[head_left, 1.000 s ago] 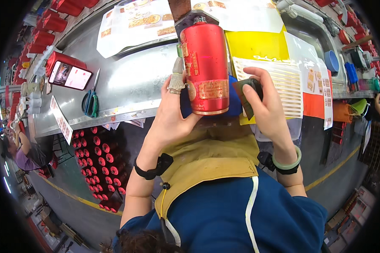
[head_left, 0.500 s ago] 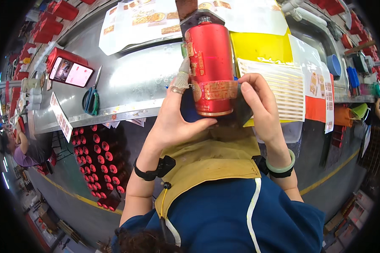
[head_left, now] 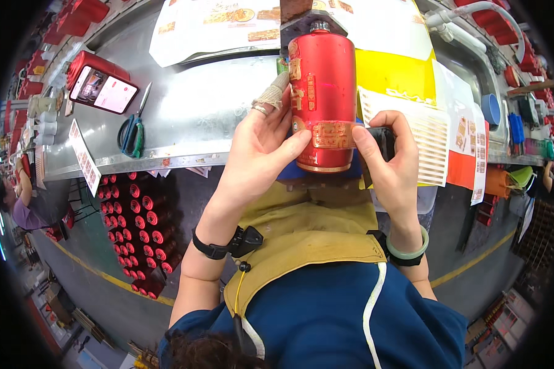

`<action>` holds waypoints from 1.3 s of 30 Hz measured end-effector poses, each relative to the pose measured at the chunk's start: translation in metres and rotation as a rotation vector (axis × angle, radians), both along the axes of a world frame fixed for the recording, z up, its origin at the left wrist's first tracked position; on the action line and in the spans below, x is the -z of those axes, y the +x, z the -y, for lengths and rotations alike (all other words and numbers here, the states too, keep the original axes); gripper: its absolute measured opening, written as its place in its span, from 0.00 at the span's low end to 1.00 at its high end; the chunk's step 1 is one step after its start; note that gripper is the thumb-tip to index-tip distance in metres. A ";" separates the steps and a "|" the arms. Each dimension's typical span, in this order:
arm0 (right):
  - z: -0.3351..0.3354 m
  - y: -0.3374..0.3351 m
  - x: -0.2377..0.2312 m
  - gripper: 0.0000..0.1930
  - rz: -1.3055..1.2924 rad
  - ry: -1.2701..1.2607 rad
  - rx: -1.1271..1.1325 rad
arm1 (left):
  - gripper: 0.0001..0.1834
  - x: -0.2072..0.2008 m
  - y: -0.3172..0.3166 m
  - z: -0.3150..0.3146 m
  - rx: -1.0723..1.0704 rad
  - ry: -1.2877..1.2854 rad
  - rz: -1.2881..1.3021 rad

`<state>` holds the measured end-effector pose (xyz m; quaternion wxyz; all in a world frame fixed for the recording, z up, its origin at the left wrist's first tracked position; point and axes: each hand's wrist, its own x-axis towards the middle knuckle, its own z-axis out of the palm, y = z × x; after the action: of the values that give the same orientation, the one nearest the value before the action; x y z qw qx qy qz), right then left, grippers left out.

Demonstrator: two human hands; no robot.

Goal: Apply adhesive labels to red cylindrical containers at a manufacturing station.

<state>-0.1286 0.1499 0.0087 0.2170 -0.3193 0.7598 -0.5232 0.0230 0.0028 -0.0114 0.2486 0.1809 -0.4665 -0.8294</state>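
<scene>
A red bottle (head_left: 323,80) with a metal screw neck lies in front of me, its neck against a dark metal stand (head_left: 314,24). Gold decorative stickers mark its side, and a gold patterned band (head_left: 332,134) wraps its lower part. My left hand (head_left: 258,144) cups the bottle's left side, thumb on the band's left part, with pale wrapping on one finger. On the other side, my right hand (head_left: 393,160) presses its thumb at the band's right end. Its curled fingers hold a black flat piece (head_left: 383,142), partly hidden.
On the metal bench (head_left: 191,117) lie scissors (head_left: 131,132), a phone (head_left: 103,91) leaning on a red bottle, and a sticker strip (head_left: 84,157). Sticker sheets (head_left: 406,138) and a yellow sheet (head_left: 394,77) lie right. Many red bottles (head_left: 141,221) are stacked below left.
My left thumb has moved up from below the bottle onto the band. My right thumb has come onto the band's right end, and the black piece shows more clearly in those fingers.
</scene>
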 end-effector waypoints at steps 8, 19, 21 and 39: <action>0.001 0.000 -0.001 0.15 -0.048 0.007 0.002 | 0.46 -0.003 -0.001 0.004 0.014 0.019 0.011; 0.000 0.000 0.001 0.14 -0.029 0.007 0.010 | 0.46 -0.001 -0.001 0.004 0.006 0.070 -0.016; 0.000 0.000 0.001 0.14 -0.053 0.008 0.006 | 0.46 -0.002 -0.002 0.003 0.008 0.071 -0.022; 0.001 0.001 0.002 0.15 -0.038 0.001 0.007 | 0.45 0.000 -0.003 -0.001 -0.009 0.089 0.017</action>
<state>-0.1276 0.1493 0.0069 0.2009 -0.3266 0.7652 -0.5171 0.0197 0.0036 -0.0109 0.2402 0.2010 -0.4303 -0.8466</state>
